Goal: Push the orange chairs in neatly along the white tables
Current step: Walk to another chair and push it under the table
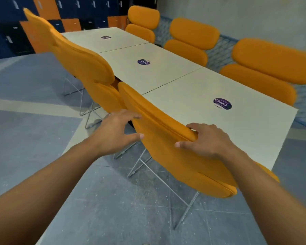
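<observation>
Three white tables stand end to end; the nearest table [189,92] bears a round purple sticker. The nearest orange chair [166,156] on thin metal legs stands against that table's left side, its backrest facing me. My right hand [208,141] grips the top of this backrest, fingers curled over the rim and thumb on the back. My left hand [117,131] is at the backrest's left edge, fingers straight and spread, thumb tip touching the orange padding. A second orange chair [88,66] and a third orange chair [37,22] stand further along the same side.
Across the tables, orange chairs [193,30] line the right side, the closest one [272,62] near the grey wall. Blue and orange lockers [7,23] fill the far left wall. Grey floor [28,82] stretches to my left.
</observation>
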The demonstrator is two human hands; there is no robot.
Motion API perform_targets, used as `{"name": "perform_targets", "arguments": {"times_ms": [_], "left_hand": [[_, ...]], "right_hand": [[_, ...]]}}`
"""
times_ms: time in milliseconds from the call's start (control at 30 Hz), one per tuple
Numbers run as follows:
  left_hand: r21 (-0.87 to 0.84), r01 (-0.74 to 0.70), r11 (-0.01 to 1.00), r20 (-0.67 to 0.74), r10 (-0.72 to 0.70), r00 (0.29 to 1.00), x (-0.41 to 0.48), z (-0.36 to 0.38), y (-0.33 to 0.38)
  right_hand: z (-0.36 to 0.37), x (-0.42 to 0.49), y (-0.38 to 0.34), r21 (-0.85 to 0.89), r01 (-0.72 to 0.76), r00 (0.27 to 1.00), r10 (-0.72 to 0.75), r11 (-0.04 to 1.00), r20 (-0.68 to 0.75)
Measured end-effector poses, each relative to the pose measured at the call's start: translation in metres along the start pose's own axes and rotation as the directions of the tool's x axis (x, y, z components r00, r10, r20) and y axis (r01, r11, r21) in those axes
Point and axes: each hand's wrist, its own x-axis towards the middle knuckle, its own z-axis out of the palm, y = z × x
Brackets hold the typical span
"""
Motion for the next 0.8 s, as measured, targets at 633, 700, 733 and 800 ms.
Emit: {"name": "perform_targets", "arguments": {"times_ms": [633, 700, 733, 800], "left_hand": [[0.335, -0.354, 0.873, 0.311, 0.253, 0.916, 0.137, 0.038, -0.012], [0.343, -0.395, 0.852, 0.313, 0.292, 0.904, 0.142, 0.039, -0.016], [0.348, -0.408, 0.844, 0.311, 0.306, 0.900, 0.145, 0.039, -0.018], [0.362, -0.425, 0.830, 0.300, 0.328, 0.896, 0.147, 0.040, -0.021]], "right_hand": [[0.004, -0.012, -0.015, -0.084, -0.212, 0.967, 0.197, 0.974, -0.160], [0.004, -0.014, -0.020, -0.089, -0.294, 0.944, 0.275, 0.952, -0.185], [0.005, -0.015, -0.022, -0.094, -0.334, 0.929, 0.311, 0.938, -0.199], [0.007, -0.018, -0.025, -0.111, -0.404, 0.898, 0.371, 0.908, -0.236]]}}
